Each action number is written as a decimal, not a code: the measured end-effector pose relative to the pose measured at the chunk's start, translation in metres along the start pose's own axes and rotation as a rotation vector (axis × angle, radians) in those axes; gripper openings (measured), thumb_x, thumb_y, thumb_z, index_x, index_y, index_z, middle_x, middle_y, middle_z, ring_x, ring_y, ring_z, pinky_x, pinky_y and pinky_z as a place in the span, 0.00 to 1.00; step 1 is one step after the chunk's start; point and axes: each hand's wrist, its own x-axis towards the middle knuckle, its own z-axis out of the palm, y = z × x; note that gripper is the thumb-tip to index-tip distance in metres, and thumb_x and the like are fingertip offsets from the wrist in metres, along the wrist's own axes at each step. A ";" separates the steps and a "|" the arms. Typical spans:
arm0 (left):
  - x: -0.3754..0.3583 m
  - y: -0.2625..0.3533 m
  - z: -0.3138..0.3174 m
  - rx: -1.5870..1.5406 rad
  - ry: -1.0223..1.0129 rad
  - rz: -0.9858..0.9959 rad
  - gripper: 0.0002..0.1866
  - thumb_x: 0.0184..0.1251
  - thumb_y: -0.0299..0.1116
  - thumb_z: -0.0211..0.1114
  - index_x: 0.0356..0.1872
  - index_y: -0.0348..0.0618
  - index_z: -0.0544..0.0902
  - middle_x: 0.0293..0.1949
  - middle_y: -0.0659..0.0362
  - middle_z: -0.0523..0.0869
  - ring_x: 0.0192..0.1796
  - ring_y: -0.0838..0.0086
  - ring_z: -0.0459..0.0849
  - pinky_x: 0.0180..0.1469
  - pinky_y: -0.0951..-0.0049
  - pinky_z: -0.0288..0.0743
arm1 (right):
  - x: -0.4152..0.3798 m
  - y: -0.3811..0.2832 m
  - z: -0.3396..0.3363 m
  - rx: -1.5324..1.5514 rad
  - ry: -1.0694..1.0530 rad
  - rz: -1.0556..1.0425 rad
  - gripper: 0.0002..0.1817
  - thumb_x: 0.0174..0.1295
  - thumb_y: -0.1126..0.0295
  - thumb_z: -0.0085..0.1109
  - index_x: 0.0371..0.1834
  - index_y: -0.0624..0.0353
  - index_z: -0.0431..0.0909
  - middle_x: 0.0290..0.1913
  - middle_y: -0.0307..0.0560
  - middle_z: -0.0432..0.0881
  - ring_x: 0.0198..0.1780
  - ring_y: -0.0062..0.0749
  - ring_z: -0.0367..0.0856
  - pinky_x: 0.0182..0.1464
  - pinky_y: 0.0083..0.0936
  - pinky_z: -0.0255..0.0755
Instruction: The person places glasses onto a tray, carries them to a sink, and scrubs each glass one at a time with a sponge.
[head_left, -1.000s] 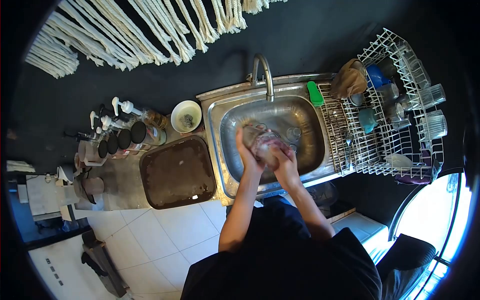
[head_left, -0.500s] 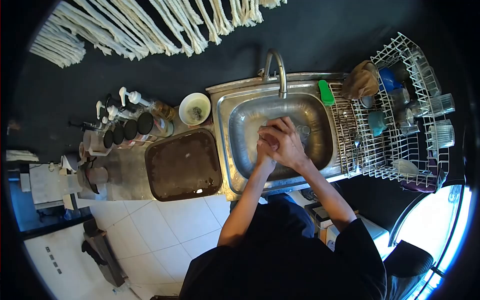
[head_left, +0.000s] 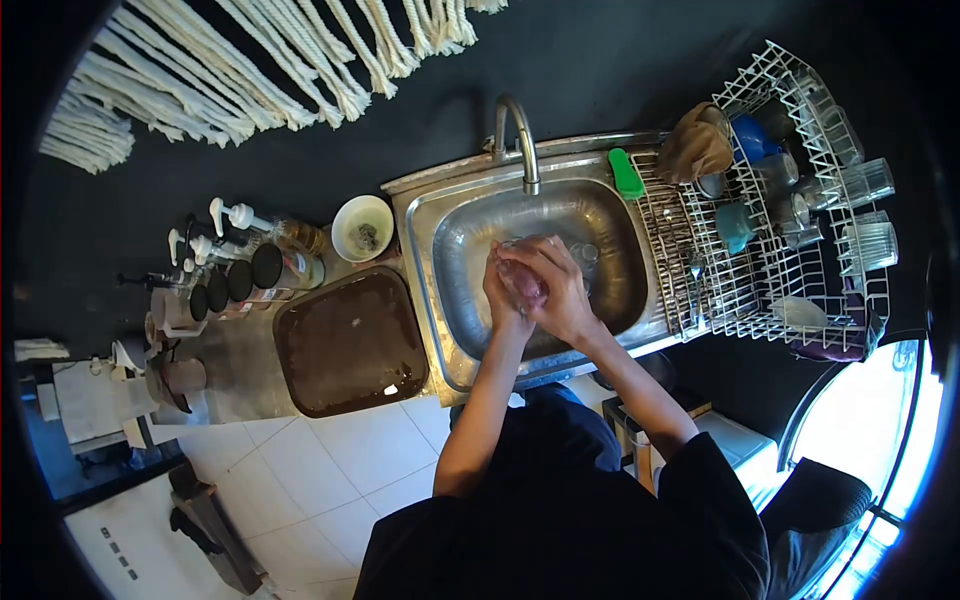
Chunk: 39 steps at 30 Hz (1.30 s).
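Note:
Over the sink basin (head_left: 455, 300), both my hands are closed around a clear, shiny, pinkish-looking object (head_left: 524, 284) that resembles a drinking glass. Its exact kind is hard to make out, since my fingers cover much of it. My left hand (head_left: 502, 292) wraps it from the left side. Across the top and right side curl the fingers of my right hand (head_left: 563, 288). A metal faucet (head_left: 522, 140) arches above the basin, just beyond my hands. Another clear round item (head_left: 586, 256) lies on the basin floor to the right, partly hidden by my right hand.
Right of the basin stands a white wire dish rack (head_left: 770, 290) with glasses and cups. A green sponge (head_left: 626, 174) rests on the sink's back right corner. Left are a brown tray (head_left: 350, 340), a white bowl (head_left: 362, 229) and several pump bottles (head_left: 240, 217).
My hands have turned and opened a little around the clear object, so it now shows between them. The whole view has shifted and tilted slightly.

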 end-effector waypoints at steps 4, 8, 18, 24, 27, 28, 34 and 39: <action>0.006 0.013 0.009 -0.116 0.161 -0.103 0.20 0.66 0.54 0.50 0.40 0.49 0.77 0.35 0.60 0.81 0.38 0.73 0.81 0.41 0.73 0.76 | -0.024 -0.008 0.010 0.433 0.252 0.151 0.27 0.48 0.78 0.61 0.52 0.63 0.61 0.45 0.55 0.75 0.49 0.41 0.74 0.55 0.37 0.67; 0.009 0.019 0.024 -0.131 0.079 0.057 0.20 0.66 0.51 0.52 0.47 0.47 0.72 0.38 0.55 0.80 0.39 0.61 0.82 0.44 0.64 0.77 | -0.042 -0.010 0.016 0.356 0.282 0.143 0.23 0.53 0.78 0.55 0.53 0.62 0.62 0.47 0.56 0.75 0.49 0.38 0.76 0.52 0.30 0.68; -0.006 0.036 0.030 0.199 -0.414 -0.283 0.31 0.58 0.47 0.66 0.58 0.43 0.66 0.46 0.49 0.79 0.53 0.58 0.79 0.53 0.62 0.76 | -0.046 -0.007 0.015 1.176 0.211 0.874 0.18 0.55 0.80 0.51 0.51 0.65 0.71 0.45 0.43 0.78 0.45 0.26 0.78 0.47 0.25 0.72; -0.011 0.037 0.073 0.474 0.199 0.123 0.20 0.58 0.30 0.67 0.49 0.44 0.70 0.36 0.56 0.81 0.38 0.72 0.82 0.40 0.76 0.77 | -0.045 -0.001 0.002 0.107 -0.154 0.202 0.19 0.40 0.84 0.51 0.40 0.64 0.76 0.41 0.64 0.75 0.43 0.57 0.76 0.44 0.35 0.71; -0.009 0.031 0.063 0.279 0.159 -0.003 0.23 0.58 0.42 0.64 0.50 0.42 0.70 0.36 0.55 0.78 0.39 0.61 0.81 0.39 0.62 0.78 | -0.034 -0.004 0.003 0.328 -0.108 0.355 0.17 0.46 0.84 0.49 0.42 0.65 0.75 0.42 0.60 0.78 0.47 0.50 0.78 0.46 0.33 0.71; -0.011 0.029 0.057 0.280 0.160 -0.002 0.23 0.58 0.42 0.64 0.50 0.42 0.70 0.36 0.55 0.78 0.39 0.61 0.81 0.39 0.62 0.78 | -0.035 -0.006 0.007 0.329 -0.108 0.355 0.17 0.46 0.84 0.49 0.42 0.65 0.75 0.42 0.60 0.78 0.47 0.50 0.78 0.46 0.33 0.71; -0.022 0.031 0.043 0.158 -0.265 -0.197 0.30 0.59 0.54 0.58 0.55 0.41 0.69 0.39 0.50 0.79 0.48 0.53 0.79 0.52 0.54 0.73 | -0.033 -0.026 0.010 1.455 0.284 0.897 0.15 0.57 0.80 0.45 0.47 0.66 0.74 0.46 0.45 0.78 0.48 0.33 0.78 0.50 0.28 0.71; -0.014 0.038 0.062 0.528 0.254 0.139 0.22 0.56 0.24 0.67 0.50 0.45 0.68 0.37 0.56 0.80 0.38 0.71 0.82 0.35 0.76 0.78 | -0.042 -0.013 0.009 0.078 -0.088 0.129 0.17 0.41 0.84 0.49 0.37 0.67 0.76 0.45 0.61 0.77 0.47 0.64 0.73 0.52 0.43 0.69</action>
